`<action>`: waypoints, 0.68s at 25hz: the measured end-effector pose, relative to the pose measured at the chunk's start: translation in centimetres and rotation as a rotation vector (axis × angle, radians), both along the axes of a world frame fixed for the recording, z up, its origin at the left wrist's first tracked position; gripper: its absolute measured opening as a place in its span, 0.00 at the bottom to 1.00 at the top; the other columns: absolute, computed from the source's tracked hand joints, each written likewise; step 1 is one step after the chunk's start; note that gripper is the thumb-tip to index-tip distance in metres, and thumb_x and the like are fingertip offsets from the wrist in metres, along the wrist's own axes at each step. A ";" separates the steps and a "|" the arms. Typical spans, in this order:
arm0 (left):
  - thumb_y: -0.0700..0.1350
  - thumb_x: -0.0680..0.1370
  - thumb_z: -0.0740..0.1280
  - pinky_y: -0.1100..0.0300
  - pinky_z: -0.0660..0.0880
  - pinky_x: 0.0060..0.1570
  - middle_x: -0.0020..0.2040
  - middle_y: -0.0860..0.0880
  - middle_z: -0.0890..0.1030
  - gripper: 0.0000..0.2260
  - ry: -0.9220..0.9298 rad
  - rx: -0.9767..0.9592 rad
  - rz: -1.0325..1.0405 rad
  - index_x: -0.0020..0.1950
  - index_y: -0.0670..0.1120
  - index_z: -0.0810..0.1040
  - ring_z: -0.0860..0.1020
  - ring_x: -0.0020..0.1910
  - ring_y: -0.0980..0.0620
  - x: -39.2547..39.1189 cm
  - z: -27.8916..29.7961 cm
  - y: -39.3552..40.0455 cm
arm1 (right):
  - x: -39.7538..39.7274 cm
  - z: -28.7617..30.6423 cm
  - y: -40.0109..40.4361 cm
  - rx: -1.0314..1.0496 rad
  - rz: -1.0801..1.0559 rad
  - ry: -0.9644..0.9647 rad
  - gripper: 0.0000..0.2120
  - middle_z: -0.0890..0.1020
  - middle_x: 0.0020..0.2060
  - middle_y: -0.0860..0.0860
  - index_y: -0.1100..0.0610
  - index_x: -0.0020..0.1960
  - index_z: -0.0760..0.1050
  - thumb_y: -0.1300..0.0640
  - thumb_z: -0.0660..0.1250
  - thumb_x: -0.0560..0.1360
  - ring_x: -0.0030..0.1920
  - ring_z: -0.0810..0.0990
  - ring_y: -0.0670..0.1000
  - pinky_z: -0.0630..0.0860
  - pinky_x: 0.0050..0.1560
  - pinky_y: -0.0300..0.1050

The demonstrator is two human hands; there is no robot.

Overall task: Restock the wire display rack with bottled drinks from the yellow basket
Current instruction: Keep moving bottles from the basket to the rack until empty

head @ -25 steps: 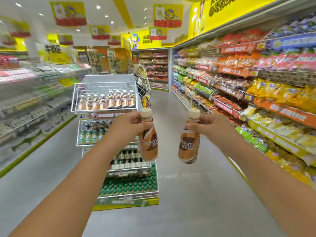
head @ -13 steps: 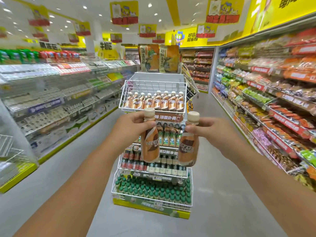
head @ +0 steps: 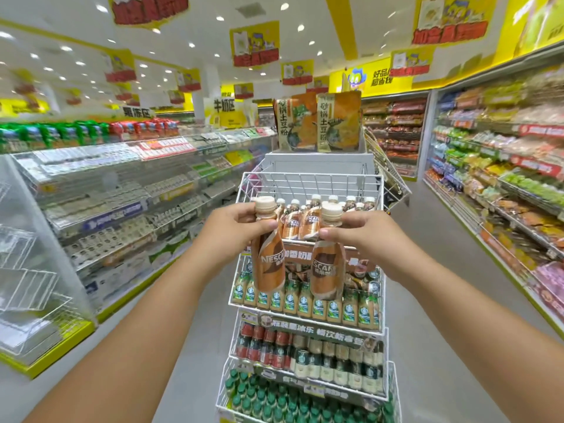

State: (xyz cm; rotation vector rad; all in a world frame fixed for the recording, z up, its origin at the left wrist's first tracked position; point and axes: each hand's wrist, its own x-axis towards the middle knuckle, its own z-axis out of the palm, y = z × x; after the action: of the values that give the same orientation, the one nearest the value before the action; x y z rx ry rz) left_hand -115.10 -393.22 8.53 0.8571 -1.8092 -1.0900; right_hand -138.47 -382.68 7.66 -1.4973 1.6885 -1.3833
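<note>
I have two coffee bottles up in front of the wire display rack (head: 308, 270). The left bottle (head: 270, 257) hangs from my left hand (head: 235, 230), the fingers curled round its neck just under the beige cap; the right bottle (head: 327, 264) hangs the same way from my right hand (head: 363, 236), pinched at the neck. Both sit just before the front rail of the top basket (head: 309, 186), level with the row of matching bottles (head: 308, 219) already standing there.

My worry is the grip: each bottle dangles by its neck alone, so a bump against the wire rail could twist one loose and drop it down the tiers. Setting them in too hard could also topple the standing row, which looks tightly packed along the front.

The bottles are slim, brown and tan, shrink-wrapped, the brand name running down the side, caps sealed. Both tilt slightly, their bases toward each other.

Lower tiers hold green-labelled bottles (head: 305, 300) and green-capped ones (head: 274, 398). The yellow basket is not in view. Stocked shelves (head: 503, 184) line the aisle either side.
</note>
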 end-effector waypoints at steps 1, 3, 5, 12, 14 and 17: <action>0.42 0.74 0.77 0.66 0.78 0.42 0.47 0.55 0.88 0.10 0.007 0.004 0.011 0.54 0.52 0.85 0.86 0.46 0.59 -0.7 0.3 -1.7 | -0.7 0.2 -2.0 -0.015 -0.002 0.009 0.15 0.88 0.46 0.41 0.48 0.53 0.87 0.46 0.81 0.68 0.49 0.85 0.43 0.77 0.44 0.38; 0.42 0.74 0.77 0.62 0.78 0.45 0.47 0.55 0.88 0.10 0.020 0.016 0.038 0.54 0.52 0.85 0.86 0.47 0.57 -2.1 0.6 -5.0 | -1.9 0.7 -5.8 -0.027 -0.019 0.012 0.23 0.87 0.52 0.44 0.50 0.58 0.86 0.43 0.81 0.66 0.54 0.84 0.45 0.77 0.51 0.43; 0.43 0.73 0.78 0.62 0.77 0.44 0.46 0.56 0.88 0.09 0.019 0.013 0.042 0.51 0.54 0.85 0.85 0.46 0.59 -3.2 0.8 -8.5 | -3.2 0.7 -9.9 -0.009 -0.040 -0.008 0.19 0.86 0.50 0.43 0.49 0.54 0.86 0.43 0.82 0.66 0.53 0.83 0.44 0.76 0.51 0.42; 0.44 0.72 0.79 0.61 0.80 0.44 0.46 0.54 0.88 0.12 0.053 0.066 -0.011 0.54 0.52 0.86 0.86 0.46 0.57 -6.4 -1.4 -21.6 | -4.3 -0.8 -21.5 0.000 -0.114 -0.068 0.08 0.86 0.33 0.39 0.50 0.43 0.84 0.52 0.82 0.69 0.32 0.81 0.34 0.73 0.39 0.37; 0.42 0.72 0.79 0.63 0.81 0.41 0.44 0.55 0.88 0.10 0.046 0.088 -0.051 0.50 0.52 0.85 0.86 0.44 0.57 -7.0 -2.0 -25.6 | -4.3 -1.4 -24.3 0.009 -0.149 -0.045 0.08 0.86 0.33 0.38 0.50 0.43 0.84 0.51 0.82 0.69 0.33 0.81 0.33 0.73 0.37 0.36; 0.40 0.73 0.78 0.64 0.80 0.39 0.43 0.55 0.88 0.11 0.009 0.125 -0.120 0.51 0.50 0.83 0.86 0.42 0.57 -8.1 -2.7 -31.2 | -4.6 -1.9 -28.4 0.042 -0.217 -0.042 0.08 0.88 0.38 0.40 0.50 0.46 0.85 0.50 0.81 0.69 0.39 0.84 0.38 0.73 0.38 0.35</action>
State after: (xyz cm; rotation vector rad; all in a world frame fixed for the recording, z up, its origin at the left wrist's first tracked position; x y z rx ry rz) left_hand -123.17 -424.45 5.86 0.8231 -1.8189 -1.2932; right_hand -143.05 -411.09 5.72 -1.2835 1.8859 -1.4670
